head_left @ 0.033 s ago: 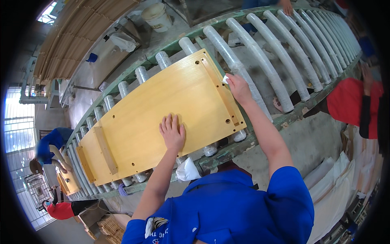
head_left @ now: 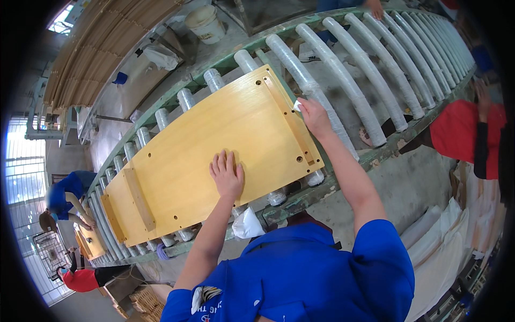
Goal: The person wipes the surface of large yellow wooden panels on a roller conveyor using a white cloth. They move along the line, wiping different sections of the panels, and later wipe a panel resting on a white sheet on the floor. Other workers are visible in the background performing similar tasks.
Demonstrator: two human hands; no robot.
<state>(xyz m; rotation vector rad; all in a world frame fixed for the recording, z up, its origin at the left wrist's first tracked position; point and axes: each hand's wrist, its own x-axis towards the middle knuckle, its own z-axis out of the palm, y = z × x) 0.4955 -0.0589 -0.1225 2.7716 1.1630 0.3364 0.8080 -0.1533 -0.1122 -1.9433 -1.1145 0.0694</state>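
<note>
A yellow-varnished wooden panel (head_left: 188, 182) with drilled holes lies across the wrapped rollers. Two wooden cleats (head_left: 138, 198) are fixed near its left end and a long wooden strip (head_left: 289, 115) runs along its right end. My left hand (head_left: 227, 174) rests on the panel's face, fingers stretched out, holding nothing. At the right edge, my right hand (head_left: 315, 118) is closed in a pinch on a small white piece (head_left: 297, 105), which touches the edge by the strip. Whether the piece is cloth or paper I cannot make out.
Plastic-wrapped rollers (head_left: 343, 80) run on a green conveyor frame (head_left: 284, 212). A white bundle (head_left: 248, 223) hangs at its near edge. Co-workers in red (head_left: 466, 134) and blue (head_left: 67, 193) stand at right and far left. Beyond are a bucket (head_left: 205, 24) and stacked boards (head_left: 102, 48).
</note>
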